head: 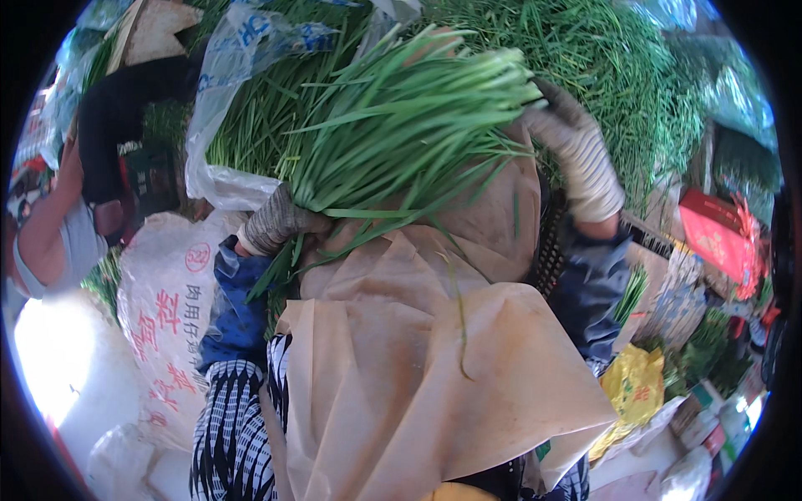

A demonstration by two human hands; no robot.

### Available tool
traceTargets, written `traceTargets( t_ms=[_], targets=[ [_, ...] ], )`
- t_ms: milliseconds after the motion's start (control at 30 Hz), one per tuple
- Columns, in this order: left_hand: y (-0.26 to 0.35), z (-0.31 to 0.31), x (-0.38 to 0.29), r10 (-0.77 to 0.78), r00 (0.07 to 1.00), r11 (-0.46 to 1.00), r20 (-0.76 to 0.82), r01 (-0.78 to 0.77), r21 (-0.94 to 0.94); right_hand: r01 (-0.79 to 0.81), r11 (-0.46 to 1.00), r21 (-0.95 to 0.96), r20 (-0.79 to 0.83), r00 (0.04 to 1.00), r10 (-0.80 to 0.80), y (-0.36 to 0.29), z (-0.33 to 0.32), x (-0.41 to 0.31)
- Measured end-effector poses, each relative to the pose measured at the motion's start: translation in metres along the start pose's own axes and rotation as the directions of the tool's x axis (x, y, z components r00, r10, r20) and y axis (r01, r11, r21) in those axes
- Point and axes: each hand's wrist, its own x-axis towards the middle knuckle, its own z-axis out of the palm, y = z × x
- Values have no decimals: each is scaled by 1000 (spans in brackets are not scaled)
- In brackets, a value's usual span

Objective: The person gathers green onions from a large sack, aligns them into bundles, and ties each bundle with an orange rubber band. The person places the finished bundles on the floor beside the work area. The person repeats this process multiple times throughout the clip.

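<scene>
A large bunch of garlic chives (pixel 413 119) lies crosswise in front of me, above a brown apron-like sheet (pixel 376 351) over my lap. Its pale cut ends point right and its leaf tips fan out left and down. At the cut ends is my right hand (pixel 557 113) in a striped knit glove, blurred and holding the bunch there. My left hand (pixel 285 219), in a grey knit glove, holds the drooping leaves at the lower left; the leaves hide some of its fingers. One loose leaf (pixel 460 319) hangs on the brown sheet.
More chives lie in a clear printed plastic bag (pixel 216 119) behind my left hand. A big heap of loose greens (pixel 601 69) spreads at the back right. Another person's arm (pixel 53 219) shows at left, beside a white printed sack (pixel 182 294). At right are a red box (pixel 714 232) and yellow packaging (pixel 633 382).
</scene>
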Motion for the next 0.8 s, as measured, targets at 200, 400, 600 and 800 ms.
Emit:
traceTargets(
  t_ms=[200,400,600,800],
  targets=[
    [-11,8,-9,366,929,691,50,-307,655,115,873,473,-40,993,-109,87,-23,5],
    [-9,18,-14,343,939,648,-31,-212,732,226,716,661,-184,973,-138,56,-67,14],
    [-21,2,-3,337,941,666,-7,-234,708,370,895,-251,-379,813,-442,27,-18,-47],
    [-30,-6,9,388,915,589,109,-338,734,612,291,-735,266,656,-706,26,48,-48]
  ],
)
